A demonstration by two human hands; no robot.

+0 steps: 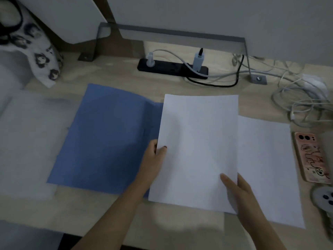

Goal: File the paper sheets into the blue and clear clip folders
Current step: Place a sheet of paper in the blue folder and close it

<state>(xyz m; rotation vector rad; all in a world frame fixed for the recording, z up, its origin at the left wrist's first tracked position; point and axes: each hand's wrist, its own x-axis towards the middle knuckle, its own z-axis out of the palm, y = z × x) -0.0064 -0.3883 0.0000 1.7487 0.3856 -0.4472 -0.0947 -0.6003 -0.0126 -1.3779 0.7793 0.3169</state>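
A blue clip folder (106, 138) lies spread open on the wooden desk. A white paper sheet (198, 148) hangs over the folder's right half, held at both sides. My left hand (154, 159) pinches its left edge, thumb on top. My right hand (237, 192) grips its lower right corner, thumb on the sheet. More white paper (266, 168) lies flat on the desk to the right, partly under the held sheet. A clear clip folder (30, 141) lies at the left, beside the blue one.
A black power strip (171, 68) with plugs and cables sits at the back. Tangled white cables (302, 101) lie at the right. A phone in a pink case (312, 157) and a grey controller (324, 197) lie near the right edge. A printed cloth bag (36, 49) stands back left.
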